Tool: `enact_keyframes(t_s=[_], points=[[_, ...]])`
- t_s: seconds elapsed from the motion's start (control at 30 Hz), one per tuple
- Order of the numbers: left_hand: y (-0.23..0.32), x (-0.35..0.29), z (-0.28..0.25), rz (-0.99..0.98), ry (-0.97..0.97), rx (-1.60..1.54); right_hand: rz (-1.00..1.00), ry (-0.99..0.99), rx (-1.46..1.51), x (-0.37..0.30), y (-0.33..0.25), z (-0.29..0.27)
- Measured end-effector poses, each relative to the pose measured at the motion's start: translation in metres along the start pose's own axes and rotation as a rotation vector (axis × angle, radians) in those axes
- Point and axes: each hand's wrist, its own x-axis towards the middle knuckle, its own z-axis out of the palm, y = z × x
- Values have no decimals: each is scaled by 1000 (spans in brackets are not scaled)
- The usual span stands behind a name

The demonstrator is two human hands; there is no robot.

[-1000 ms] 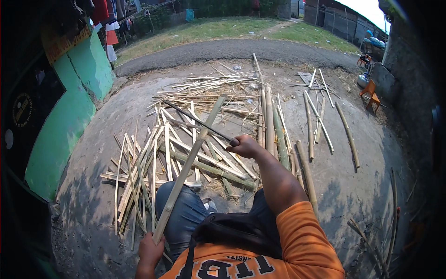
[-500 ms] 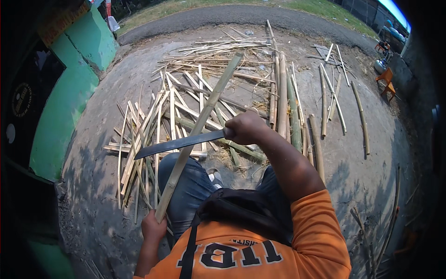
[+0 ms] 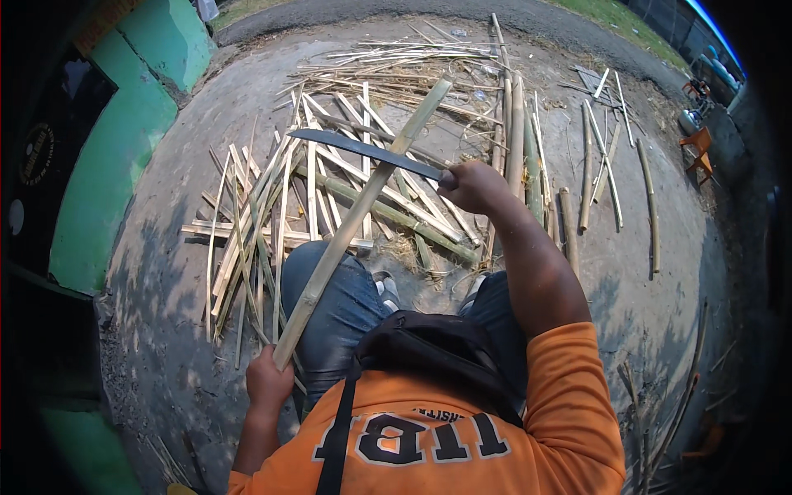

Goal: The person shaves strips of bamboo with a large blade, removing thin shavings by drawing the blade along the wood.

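My left hand (image 3: 269,378) is closed round the lower end of a long split bamboo strip (image 3: 340,244). The strip slants up and away to the right, passing over my left knee. A machete (image 3: 363,148) is gripped by its handle in my right hand (image 3: 476,188). Its long dark blade points left and lies across the upper part of the strip; whether it cuts into the bamboo I cannot tell. Past my knees, a heap of pale split bamboo strips (image 3: 247,239) spreads over the ground.
Whole bamboo poles (image 3: 516,136) lie lengthwise right of the heap. More loose poles (image 3: 648,206) rest farther right, near an orange chair (image 3: 698,153). A green wall (image 3: 115,165) stands at the left. A black bag (image 3: 429,346) sits at my waist.
My right hand and the machete have moved up and away along the bamboo strip, toward its far end. The left hand stays at the lower end. The view has shifted slightly.
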Motion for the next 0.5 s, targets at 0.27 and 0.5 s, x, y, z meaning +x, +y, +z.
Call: enact_keyframes(t_s=[0.27, 0.5], points=[[1, 6, 11, -53, 12, -9, -159, -63, -184, -4, -27, -17], [-8, 10, 18, 7, 53, -2, 140, 138, -10, 0, 25, -19]])
